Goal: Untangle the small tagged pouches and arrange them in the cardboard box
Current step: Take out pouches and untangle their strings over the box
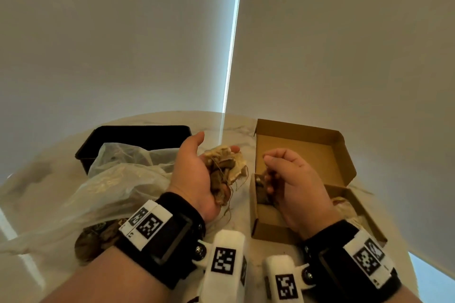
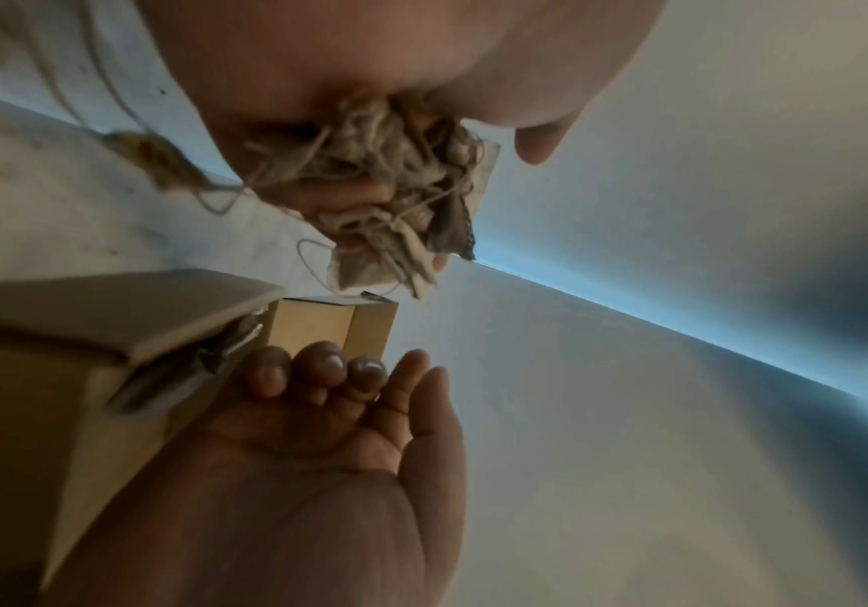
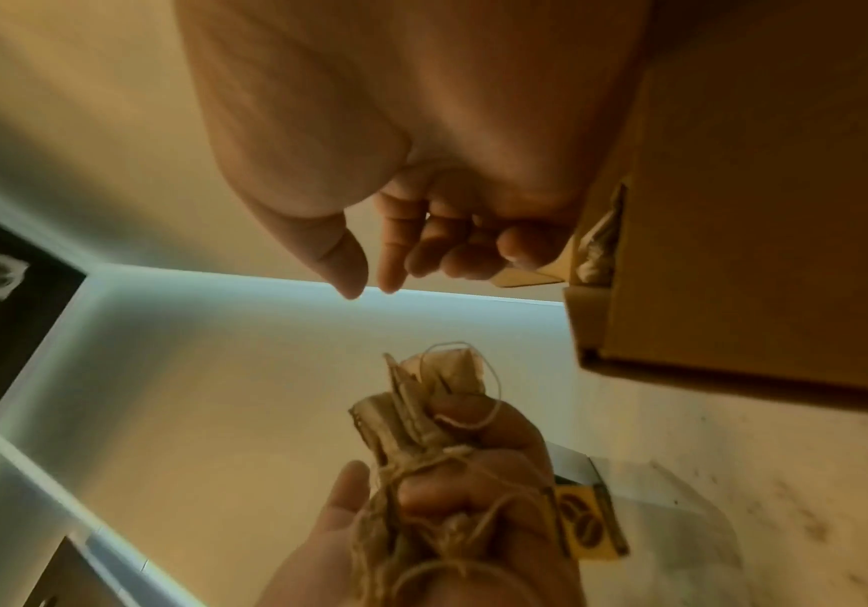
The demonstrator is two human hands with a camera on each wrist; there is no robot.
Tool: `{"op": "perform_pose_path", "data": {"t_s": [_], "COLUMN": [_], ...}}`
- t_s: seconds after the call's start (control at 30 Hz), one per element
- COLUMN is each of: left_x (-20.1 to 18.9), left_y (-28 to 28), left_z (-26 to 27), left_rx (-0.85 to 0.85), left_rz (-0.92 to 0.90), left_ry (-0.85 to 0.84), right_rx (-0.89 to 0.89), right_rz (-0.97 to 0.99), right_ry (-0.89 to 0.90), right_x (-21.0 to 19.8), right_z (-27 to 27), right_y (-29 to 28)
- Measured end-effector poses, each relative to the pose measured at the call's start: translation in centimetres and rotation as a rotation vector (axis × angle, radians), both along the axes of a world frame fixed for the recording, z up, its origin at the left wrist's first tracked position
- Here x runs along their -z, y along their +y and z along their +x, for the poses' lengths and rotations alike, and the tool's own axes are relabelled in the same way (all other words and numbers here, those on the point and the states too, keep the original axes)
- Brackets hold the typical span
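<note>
My left hand [image 1: 197, 174] grips a tangled clump of small pouches [image 1: 224, 167] with loose strings hanging below it, just left of the cardboard box [image 1: 253, 204]. The left wrist view shows the clump [image 2: 396, 197] bunched in the fingers. In the right wrist view a yellow tag [image 3: 585, 521] hangs from the clump [image 3: 421, 451]. My right hand [image 1: 293, 179] hovers over the box's near left corner with fingers curled and nothing visible in them [image 3: 421, 230]. A dark pouch [image 1: 261, 192] lies in the box beneath it. Pale pouches [image 1: 344, 206] lie at the box's right side.
A crumpled clear plastic bag [image 1: 110, 179] lies left of my left hand, partly over a black tray [image 1: 138, 135]. More brown pouches [image 1: 93, 238] sit under the bag near my left wrist. The round marble table [image 1: 236, 128] ends at a pale blind behind.
</note>
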State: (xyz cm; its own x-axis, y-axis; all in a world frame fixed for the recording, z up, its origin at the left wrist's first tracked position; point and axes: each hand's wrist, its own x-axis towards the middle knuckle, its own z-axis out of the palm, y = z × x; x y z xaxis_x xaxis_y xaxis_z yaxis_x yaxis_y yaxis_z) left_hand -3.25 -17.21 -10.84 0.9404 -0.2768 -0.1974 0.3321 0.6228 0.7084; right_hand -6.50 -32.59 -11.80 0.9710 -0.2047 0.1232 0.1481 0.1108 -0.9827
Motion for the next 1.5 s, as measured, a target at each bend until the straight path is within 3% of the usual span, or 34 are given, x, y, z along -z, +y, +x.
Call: {"op": "perform_pose_path", "data": {"t_s": [0.23,0.43,0.6,0.73,0.93,1.07,1.2,1.37,1.5], "left_x": [0.2,0.4,0.5,0.9,0.9,1.0,0.9,0.8,0.8], "left_y": [-0.1,-0.6,-1.0,-0.5,-0.5,-0.6,-0.4,-0.6,-0.6], "left_z": [0.5,0.3,0.4,0.8,0.6,0.7,0.7,0.9,0.8], "left_rx": [-0.094,-0.195,-0.218,-0.131,-0.028,-0.027,-0.067,-0.152,-0.182], "left_rz": [-0.059,-0.036,-0.02,-0.017,-0.008,0.006,0.047,0.134,0.173], "left_ry": [0.005,0.025,0.008,0.033,0.04,0.057,0.017,-0.022,-0.059], "right_rx": [-0.13,-0.159,-0.102,-0.085,-0.198,-0.147,-0.089,-0.122,-0.106], "right_rz": [-0.53,-0.614,-0.637,-0.834,-1.046,-0.996,-0.775,-0.211,-0.167], "right_ry": [-0.201,-0.121,-0.222,-0.336,-0.279,-0.286,-0.335,-0.292,-0.263], "right_x": [0.0,0.2,0.2,-0.3,-0.2,-0.1,-0.3,-0.7,-1.0], "right_z": [-1.3,-1.5,-1.8,-2.0,-1.3,-1.2,-1.7,-1.9,-1.8], "right_y": [1.9,2.4,2.5,2.1,1.8,1.8,1.8,1.5,1.0]}}
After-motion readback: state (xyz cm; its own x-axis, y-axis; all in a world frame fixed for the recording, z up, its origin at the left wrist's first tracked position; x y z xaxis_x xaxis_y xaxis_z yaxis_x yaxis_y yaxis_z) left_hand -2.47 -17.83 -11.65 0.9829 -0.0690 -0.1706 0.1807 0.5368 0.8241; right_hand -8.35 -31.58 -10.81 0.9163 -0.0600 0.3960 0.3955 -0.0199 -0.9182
